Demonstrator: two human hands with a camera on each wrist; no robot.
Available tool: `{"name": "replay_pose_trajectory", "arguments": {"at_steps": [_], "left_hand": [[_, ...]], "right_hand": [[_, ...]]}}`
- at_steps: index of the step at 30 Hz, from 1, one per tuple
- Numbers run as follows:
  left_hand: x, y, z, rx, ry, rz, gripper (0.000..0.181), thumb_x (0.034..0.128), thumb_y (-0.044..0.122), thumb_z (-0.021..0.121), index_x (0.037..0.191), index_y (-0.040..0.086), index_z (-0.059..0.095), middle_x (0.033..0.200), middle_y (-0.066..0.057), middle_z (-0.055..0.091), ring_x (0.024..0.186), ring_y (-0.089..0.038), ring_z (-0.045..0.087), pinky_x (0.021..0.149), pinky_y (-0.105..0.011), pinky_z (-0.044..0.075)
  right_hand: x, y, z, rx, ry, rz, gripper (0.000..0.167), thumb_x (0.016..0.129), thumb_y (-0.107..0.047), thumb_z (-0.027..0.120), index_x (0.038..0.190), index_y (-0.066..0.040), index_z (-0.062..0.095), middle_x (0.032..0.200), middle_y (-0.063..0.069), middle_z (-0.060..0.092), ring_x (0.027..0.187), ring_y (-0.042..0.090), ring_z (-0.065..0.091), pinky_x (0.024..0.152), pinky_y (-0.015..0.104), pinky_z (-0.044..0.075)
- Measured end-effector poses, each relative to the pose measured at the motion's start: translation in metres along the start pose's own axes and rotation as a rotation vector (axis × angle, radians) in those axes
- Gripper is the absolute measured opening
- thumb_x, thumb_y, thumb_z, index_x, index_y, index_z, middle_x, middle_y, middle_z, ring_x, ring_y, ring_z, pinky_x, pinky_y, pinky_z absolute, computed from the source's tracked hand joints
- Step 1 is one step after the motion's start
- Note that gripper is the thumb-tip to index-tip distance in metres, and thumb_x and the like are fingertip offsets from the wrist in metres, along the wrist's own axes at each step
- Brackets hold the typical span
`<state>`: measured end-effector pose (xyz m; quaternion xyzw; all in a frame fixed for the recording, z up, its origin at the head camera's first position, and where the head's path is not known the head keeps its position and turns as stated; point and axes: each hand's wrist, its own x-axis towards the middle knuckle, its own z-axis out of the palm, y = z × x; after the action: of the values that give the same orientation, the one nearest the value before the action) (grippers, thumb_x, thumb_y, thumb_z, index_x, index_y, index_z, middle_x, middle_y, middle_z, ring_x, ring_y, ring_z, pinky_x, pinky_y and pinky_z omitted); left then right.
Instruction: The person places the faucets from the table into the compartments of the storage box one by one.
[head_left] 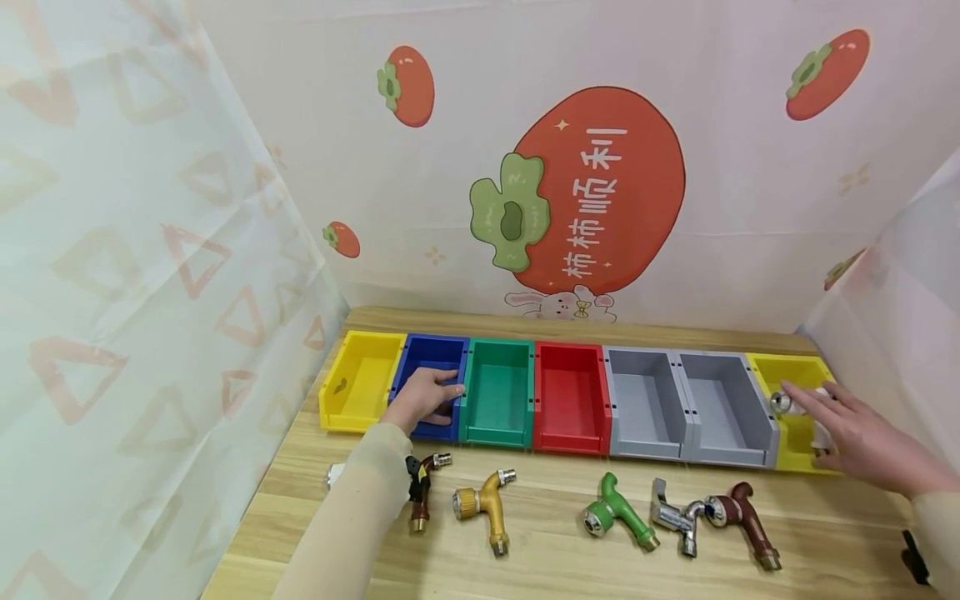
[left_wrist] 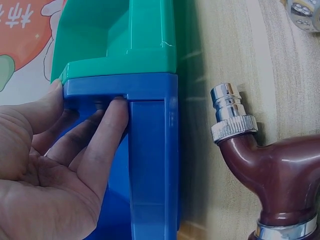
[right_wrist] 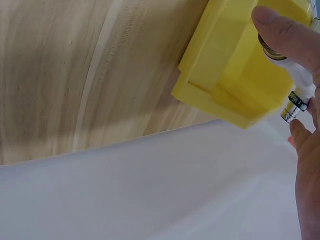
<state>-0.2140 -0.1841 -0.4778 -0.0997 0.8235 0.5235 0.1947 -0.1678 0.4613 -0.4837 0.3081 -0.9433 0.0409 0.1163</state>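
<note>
My left hand (head_left: 423, 396) pinches the side wall of the blue bin (left_wrist: 150, 165) beside the green bin (head_left: 498, 379); in the left wrist view the thumb lies by the seam and the fingers reach inside the blue bin. A white faucet (head_left: 822, 435) with chrome ends is held in my right hand (head_left: 862, 437) over the right-hand yellow bin (head_left: 787, 367). In the right wrist view, thumb and fingers surround the faucet, and part of its body is cut off by the frame edge.
Red (head_left: 570, 392) and grey bins (head_left: 645, 392) continue the row; another yellow bin (head_left: 365, 383) ends it at left. In front lie a dark-red faucet (head_left: 422, 500), gold faucet (head_left: 491, 504), green faucet (head_left: 622, 512), chrome faucet (head_left: 678, 521) and maroon faucet (head_left: 746, 525). A printed wall sheet (head_left: 712, 275) stands behind.
</note>
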Motion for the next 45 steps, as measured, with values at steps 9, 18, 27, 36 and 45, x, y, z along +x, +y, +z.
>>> {"name": "replay_pose_trajectory", "arguments": {"at_steps": [9,18,27,36,45], "left_hand": [[0.0,0.0,0.0,-0.015,-0.004,0.006,0.053,0.1025,0.022,0.065,0.153,0.015,0.05,0.149,-0.015,0.055,0.123,-0.034,0.064,0.075,-0.038,0.063],[0.0,-0.001,0.0,-0.005,0.0,0.01,0.052,0.1033,0.022,0.063,0.153,0.015,0.05,0.15,-0.015,0.054,0.124,-0.034,0.063,0.078,-0.04,0.063],[-0.001,0.0,0.0,-0.011,-0.002,0.012,0.053,0.1025,0.021,0.064,0.153,0.014,0.05,0.152,-0.016,0.051,0.126,-0.035,0.062,0.077,-0.04,0.063],[-0.002,0.0,-0.001,-0.008,-0.003,0.011,0.053,0.1024,0.021,0.065,0.153,0.015,0.05,0.152,-0.016,0.051,0.126,-0.035,0.062,0.074,-0.038,0.063],[-0.001,-0.001,0.001,-0.002,-0.004,0.015,0.053,0.1032,0.021,0.063,0.154,0.014,0.048,0.153,-0.016,0.051,0.126,-0.035,0.062,0.076,-0.038,0.063]], "right_hand": [[0.01,0.009,0.001,0.029,-0.044,0.053,0.14,0.05,-0.002,0.098,0.164,-0.008,0.018,0.13,0.037,0.056,0.12,0.068,0.043,0.104,0.078,0.029],[0.009,0.015,0.006,0.027,-0.111,0.048,0.138,0.05,-0.003,0.098,0.164,-0.006,0.019,0.132,0.038,0.055,0.119,0.068,0.044,0.118,0.069,0.008],[0.018,0.017,0.006,0.055,-0.171,0.074,0.141,0.05,0.001,0.097,0.165,-0.012,0.016,0.134,0.038,0.053,0.119,0.071,0.041,0.108,0.079,0.02],[0.028,0.012,-0.006,0.073,-0.312,0.137,0.136,0.057,0.003,0.094,0.166,-0.014,0.015,0.14,0.041,0.047,0.124,0.073,0.034,0.094,0.082,0.035],[0.027,0.016,-0.004,0.111,-0.341,0.14,0.126,0.065,0.007,0.089,0.166,-0.015,0.015,0.141,0.041,0.045,0.134,0.07,0.025,0.093,0.082,0.036]]}}
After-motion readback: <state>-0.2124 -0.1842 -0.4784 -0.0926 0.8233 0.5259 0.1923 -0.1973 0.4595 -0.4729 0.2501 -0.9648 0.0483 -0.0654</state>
